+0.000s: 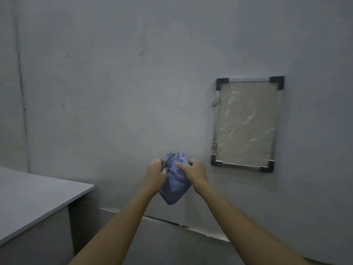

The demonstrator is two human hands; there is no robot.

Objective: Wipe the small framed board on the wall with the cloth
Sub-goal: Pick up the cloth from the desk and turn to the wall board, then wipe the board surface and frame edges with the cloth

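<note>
A small framed board (246,123) hangs on the grey wall at the right, with a metal frame, dark corner caps and a dusty, smeared beige face. A bunched blue cloth (174,186) is held in front of the wall, below and left of the board. My left hand (155,174) grips the cloth's left upper edge with curled fingers. My right hand (193,172) pinches its right upper edge. Both hands are apart from the board, the right one nearest its lower left corner.
A grey table (32,199) stands at the lower left, its corner pointing toward my left forearm. Two small metal clips (215,102) hang on the board's left side. A cracked strip runs along the wall base (172,222).
</note>
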